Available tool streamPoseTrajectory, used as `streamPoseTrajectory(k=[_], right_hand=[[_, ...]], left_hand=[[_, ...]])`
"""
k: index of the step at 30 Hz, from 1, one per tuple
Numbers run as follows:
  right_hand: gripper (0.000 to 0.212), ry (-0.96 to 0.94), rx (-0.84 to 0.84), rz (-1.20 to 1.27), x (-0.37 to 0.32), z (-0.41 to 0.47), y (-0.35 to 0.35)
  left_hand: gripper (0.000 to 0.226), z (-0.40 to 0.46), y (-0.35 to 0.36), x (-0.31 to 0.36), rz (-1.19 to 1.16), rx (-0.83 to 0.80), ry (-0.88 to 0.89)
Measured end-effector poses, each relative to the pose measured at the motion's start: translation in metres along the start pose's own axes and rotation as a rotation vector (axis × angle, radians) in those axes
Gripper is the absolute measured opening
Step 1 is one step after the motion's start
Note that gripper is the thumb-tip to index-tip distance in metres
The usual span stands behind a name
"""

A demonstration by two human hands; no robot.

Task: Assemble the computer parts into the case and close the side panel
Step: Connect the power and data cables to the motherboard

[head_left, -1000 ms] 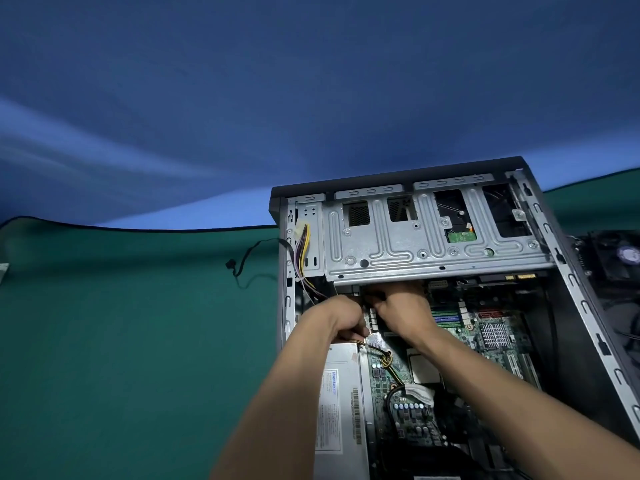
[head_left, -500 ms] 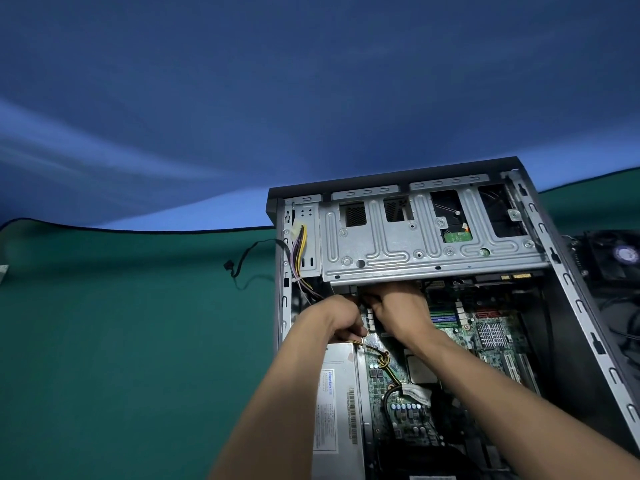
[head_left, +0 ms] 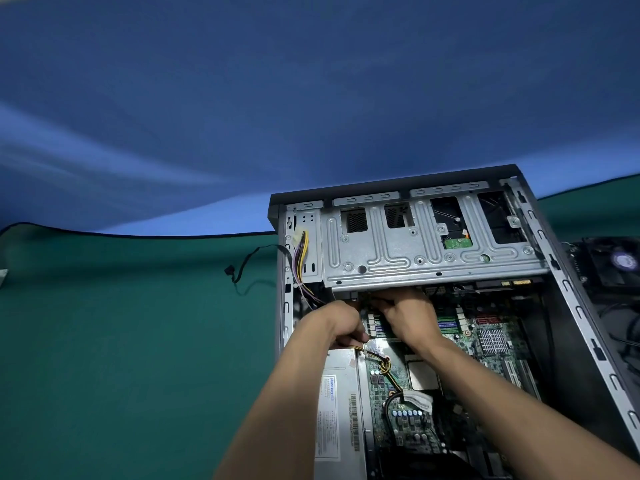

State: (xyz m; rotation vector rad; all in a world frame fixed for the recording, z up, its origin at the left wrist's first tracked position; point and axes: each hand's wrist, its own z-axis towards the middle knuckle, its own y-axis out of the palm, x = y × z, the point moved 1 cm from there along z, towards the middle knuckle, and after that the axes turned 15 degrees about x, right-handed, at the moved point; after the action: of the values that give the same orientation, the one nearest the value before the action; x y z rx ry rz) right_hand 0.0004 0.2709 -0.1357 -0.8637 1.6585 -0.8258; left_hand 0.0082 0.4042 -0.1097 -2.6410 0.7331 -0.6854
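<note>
Open grey metal computer case (head_left: 568, 282) lay on its side on the tabletop (head_left: 121, 358), side panel off and not in view. Both hands worked inside it, just under the near edge of the embossed silver sheet-metal drive cage (head_left: 426, 251).

Left hand (head_left: 334, 323): fingers curled in, fingertips hidden behind the knuckles; it seemed to pinch something small at the cage edge, but what, could not be told. Right hand (head_left: 407, 315): knuckles up, fingers tucked beneath the cage lip and out of sight, so its grip could not be told either. The two hands were nearly touching.

Below the hands sat the green motherboard (head_left: 485, 344); a twisted yellow-and-black cable (head_left: 382, 365) ran across it from under the left wrist. To the left of the left forearm sat the silver boxed power supply with a printed label (head_left: 337, 410). A bundle of yellow, purple and black wires (head_left: 301, 258) hung beyond the left hand, at the cage's left end.

Judgement: step in hand was seating a connector or part near the memory slots, under the cage; task mid-way, panel not yet fitted. Next move likely calls for firm, square pressure by feel, as the cage blocks sight, and care not to trap wires.

Surface: dark green mat covering the tabletop, a loose thin black cable (head_left: 242, 275) lying on it well left of the left hand. A black cooling fan (head_left: 613, 265) rested outside the case, right of the right hand. Behind: a plain blue fabric backdrop (head_left: 311, 98).
</note>
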Motion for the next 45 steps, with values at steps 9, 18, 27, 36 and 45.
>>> streamPoseTrajectory(k=[9, 18, 27, 36, 45], right_hand=[[0.026, -0.009, -0.037, 0.022, -0.0006, 0.0011, 0.0004], [0.027, -0.076, -0.023, -0.074, -0.0021, 0.0014, 0.0025], [0.025, -0.168, 0.017, -0.059, -0.0050, -0.0001, 0.0017], [0.029, -0.088, -0.019, -0.047, 0.0011, 0.0015, 0.0066], [0.024, -0.130, 0.040, 0.039, 0.0034, 0.0000, 0.0065]], left_hand=[[0.024, 0.0005, -0.0019, 0.0004, 0.039, -0.017, 0.012], [0.021, -0.0003, -0.0009, 0.0014, 0.015, -0.023, 0.017], [0.014, -0.0033, -0.0022, 0.0026, 0.029, -0.019, 0.017], [0.018, -0.0047, -0.0008, 0.0026, 0.001, -0.019, 0.002], [0.017, -0.0043, -0.0013, 0.0029, 0.010, -0.013, -0.001]])
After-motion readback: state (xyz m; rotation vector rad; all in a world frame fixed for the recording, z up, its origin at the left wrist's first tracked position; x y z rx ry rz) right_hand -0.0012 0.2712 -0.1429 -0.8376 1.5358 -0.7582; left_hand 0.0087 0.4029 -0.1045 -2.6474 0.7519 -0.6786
